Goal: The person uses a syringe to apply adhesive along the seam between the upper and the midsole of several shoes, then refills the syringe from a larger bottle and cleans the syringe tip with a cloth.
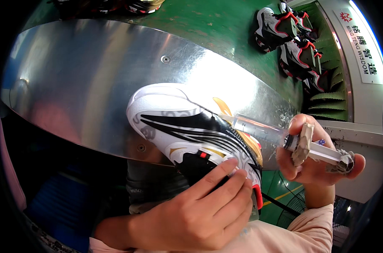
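A white, black and gold sports shoe (187,126) lies on its side on a shiny metal table (81,80). My left hand (200,206) grips the shoe at its heel end, fingers laid over the black part. My right hand (313,156) holds a clear plastic syringe (263,130) crusted with dried glue; its tip points left and touches the shoe near the gold upper edge.
Several black, white and red shoes (292,38) sit on a green conveyor belt (216,25) at the back right. A white machine housing (364,88) runs along the right side. Dark space and a blue object (52,202) lie below the table's near edge.
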### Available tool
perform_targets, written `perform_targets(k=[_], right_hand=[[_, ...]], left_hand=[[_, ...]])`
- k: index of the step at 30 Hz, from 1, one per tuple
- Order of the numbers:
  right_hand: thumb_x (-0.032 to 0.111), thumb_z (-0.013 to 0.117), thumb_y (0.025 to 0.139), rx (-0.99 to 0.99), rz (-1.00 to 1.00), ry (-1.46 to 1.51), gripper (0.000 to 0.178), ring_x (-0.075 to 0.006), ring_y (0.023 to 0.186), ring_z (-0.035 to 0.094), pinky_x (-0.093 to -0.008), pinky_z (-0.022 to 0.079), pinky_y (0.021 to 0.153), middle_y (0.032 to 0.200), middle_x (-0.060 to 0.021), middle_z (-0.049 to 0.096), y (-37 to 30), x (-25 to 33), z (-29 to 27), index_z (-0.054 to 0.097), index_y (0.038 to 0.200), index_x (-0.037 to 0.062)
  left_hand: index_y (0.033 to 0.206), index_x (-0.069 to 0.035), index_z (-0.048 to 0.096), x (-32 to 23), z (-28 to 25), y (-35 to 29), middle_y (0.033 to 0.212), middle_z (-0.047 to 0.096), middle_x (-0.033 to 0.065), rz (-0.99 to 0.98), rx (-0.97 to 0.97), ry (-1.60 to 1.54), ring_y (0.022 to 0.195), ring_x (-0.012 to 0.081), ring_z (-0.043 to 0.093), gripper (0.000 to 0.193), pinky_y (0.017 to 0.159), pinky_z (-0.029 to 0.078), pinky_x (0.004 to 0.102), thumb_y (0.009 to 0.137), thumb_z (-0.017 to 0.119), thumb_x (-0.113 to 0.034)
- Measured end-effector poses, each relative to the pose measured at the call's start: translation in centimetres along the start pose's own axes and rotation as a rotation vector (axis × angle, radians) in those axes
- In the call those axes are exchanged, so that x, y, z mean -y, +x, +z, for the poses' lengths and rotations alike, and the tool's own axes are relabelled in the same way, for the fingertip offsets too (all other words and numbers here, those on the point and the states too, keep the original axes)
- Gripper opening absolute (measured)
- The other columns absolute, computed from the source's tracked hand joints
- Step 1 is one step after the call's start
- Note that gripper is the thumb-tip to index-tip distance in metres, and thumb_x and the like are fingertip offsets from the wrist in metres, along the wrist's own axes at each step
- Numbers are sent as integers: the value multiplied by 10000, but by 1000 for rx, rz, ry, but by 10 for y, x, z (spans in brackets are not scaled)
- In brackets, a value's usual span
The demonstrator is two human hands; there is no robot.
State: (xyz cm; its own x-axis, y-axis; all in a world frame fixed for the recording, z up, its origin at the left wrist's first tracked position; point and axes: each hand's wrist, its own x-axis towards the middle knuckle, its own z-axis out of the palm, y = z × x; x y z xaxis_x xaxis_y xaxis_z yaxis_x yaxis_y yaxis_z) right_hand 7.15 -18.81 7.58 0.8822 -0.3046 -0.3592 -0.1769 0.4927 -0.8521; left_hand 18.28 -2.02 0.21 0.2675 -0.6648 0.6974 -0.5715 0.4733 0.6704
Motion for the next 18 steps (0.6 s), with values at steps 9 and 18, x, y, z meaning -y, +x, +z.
perform_targets(k=[9,18], right_hand=[[673,578,713,-63,59,34,903,-68,619,359,-169,258,512,795,-155,553,-22,-17,-2,374,1260,-15],[900,534,428,-30,-32,151,1265,-59,618,357,-170,252,515,790,-124,556,-49,-48,-12,361,1251,-46]], left_hand=[[838,-39,627,19,-29,-1,940,651,99,33,416,82,912,243,627,125,859,496,423,714,631,-56],[810,-55,637,23,-41,-22,929,647,62,150,422,176,970,228,609,100,890,491,415,711,647,-42]])
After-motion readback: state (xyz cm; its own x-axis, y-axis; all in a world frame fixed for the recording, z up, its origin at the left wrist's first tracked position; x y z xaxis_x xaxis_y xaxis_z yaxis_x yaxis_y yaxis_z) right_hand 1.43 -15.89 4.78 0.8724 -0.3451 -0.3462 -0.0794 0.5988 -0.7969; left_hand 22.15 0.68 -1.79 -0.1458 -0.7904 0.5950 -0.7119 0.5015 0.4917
